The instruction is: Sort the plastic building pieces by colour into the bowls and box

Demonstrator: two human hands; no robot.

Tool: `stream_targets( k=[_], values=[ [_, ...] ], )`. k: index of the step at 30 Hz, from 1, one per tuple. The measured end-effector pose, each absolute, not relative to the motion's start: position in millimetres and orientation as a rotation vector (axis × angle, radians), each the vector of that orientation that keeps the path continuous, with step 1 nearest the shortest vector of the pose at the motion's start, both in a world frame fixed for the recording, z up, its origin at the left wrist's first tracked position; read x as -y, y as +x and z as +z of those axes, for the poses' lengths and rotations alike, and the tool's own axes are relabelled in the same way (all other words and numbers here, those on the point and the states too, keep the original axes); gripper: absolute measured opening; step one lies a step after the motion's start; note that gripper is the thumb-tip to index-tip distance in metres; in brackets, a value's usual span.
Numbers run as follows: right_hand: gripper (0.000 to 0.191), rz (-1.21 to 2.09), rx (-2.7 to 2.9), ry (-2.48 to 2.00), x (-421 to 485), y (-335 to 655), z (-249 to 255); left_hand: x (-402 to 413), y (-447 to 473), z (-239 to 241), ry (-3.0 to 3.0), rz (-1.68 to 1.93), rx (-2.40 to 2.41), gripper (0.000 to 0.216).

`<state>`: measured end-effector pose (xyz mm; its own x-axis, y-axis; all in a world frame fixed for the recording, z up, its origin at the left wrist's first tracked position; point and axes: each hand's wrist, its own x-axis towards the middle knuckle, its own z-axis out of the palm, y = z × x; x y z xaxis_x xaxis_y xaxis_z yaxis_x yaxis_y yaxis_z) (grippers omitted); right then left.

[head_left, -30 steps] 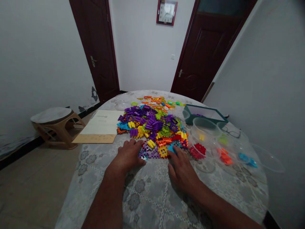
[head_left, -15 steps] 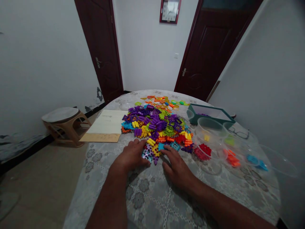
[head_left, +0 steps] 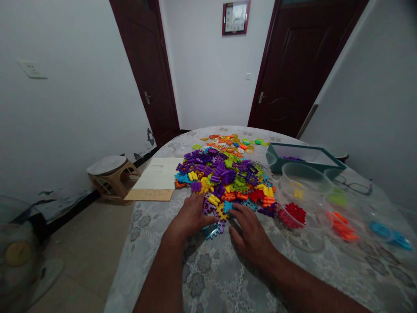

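Nearest the viewer, both forearms reach out over the lace tablecloth [head_left: 208, 278]. The left hand [head_left: 192, 217] lies palm down with its fingers loosely spread and slightly curved over purple pieces at the near edge of the pile of plastic building pieces [head_left: 224, 176]. It closes on nothing. Its thumb is just beside a blue toothed piece [head_left: 211, 230] that lies between the two hands. The right hand [head_left: 250, 232] is also flat and released. Its fingertips touch blue and yellow pieces at the pile's near edge, at 12 o'clock from the wrist.

At 2 o'clock from the hands stand clear plastic bowls. The nearest bowl [head_left: 283, 204] holds red pieces, the next bowl [head_left: 353, 224] orange ones, and a third bowl [head_left: 404, 234] blue ones at 3 o'clock. Beyond them lie spectacles [head_left: 355, 187] and a teal box [head_left: 306, 156]. At 10 o'clock a paper sheet [head_left: 156, 176] rests on a board at the table's edge.

Off the table at 9 o'clock stands a low stool [head_left: 112, 174]. At the far side, two dark doors flank a white wall with a framed clock [head_left: 236, 17] at 12 o'clock.
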<state>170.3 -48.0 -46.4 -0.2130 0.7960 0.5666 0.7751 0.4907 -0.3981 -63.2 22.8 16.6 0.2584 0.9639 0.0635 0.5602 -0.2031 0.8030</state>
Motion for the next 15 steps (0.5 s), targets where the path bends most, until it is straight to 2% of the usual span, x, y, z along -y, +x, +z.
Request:
stream_targets(
  k=[3,8,15],
  values=[
    [0.053,-0.101,2.003,-1.393,45.5,171.0,-42.0,-22.5,-54.1,18.1,1.76,0.836,-1.441,0.067],
    [0.073,-0.149,1.932,-1.565,39.8,171.0,-44.4,-23.3,-40.2,15.1,1.559,1.035,-1.46,0.062],
    [0.073,-0.034,2.032,-1.519,43.6,169.1,-45.0,-20.5,-25.9,22.2,1.306,1.189,-1.417,0.055]
  ],
)
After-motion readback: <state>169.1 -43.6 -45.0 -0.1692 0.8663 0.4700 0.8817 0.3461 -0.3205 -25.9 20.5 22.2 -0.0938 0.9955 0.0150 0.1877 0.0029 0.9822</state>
